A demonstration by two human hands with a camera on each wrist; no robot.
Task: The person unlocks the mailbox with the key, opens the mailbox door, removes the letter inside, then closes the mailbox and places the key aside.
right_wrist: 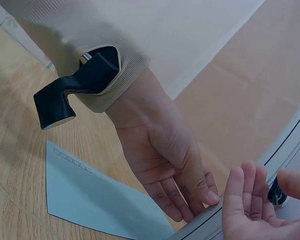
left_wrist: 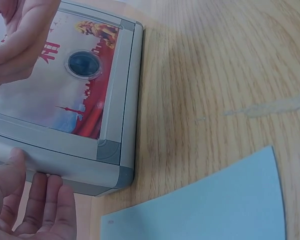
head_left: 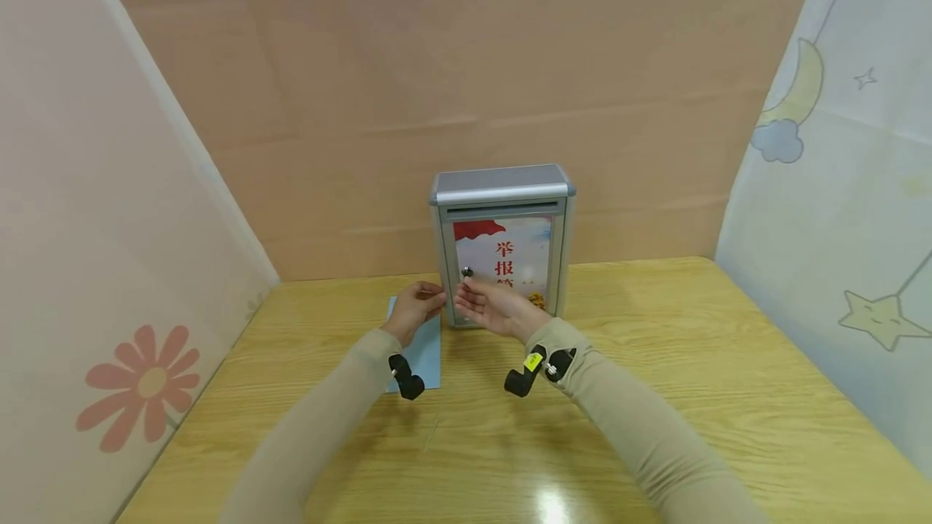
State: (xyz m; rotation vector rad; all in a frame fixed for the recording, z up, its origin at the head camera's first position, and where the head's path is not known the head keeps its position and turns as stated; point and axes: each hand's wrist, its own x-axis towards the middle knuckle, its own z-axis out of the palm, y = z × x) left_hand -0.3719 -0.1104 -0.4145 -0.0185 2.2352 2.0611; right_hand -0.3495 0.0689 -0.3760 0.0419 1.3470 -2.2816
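A grey metal mailbox [head_left: 502, 184] with a slot and a printed front panel stands upright against the back wall. My left hand [head_left: 415, 310] grips its left side edge, the thumb on the front frame and the fingers along the side, as the left wrist view shows. At the panel's lock [head_left: 467, 272] is my right hand [head_left: 502, 310], palm turned toward the left. In the right wrist view a small black-headed key [right_wrist: 273, 191] sits in the lock between that hand's thumb and fingers, which appear to pinch it. The panel looks closed.
A light blue envelope [head_left: 424, 354] lies flat on the wooden table [head_left: 655, 395], left of the mailbox and partly under the left forearm. Behind is a brown wall covering [head_left: 451, 63]. Patterned walls stand at left and right. Black wrist cameras [head_left: 535, 374] are strapped to both sleeves.
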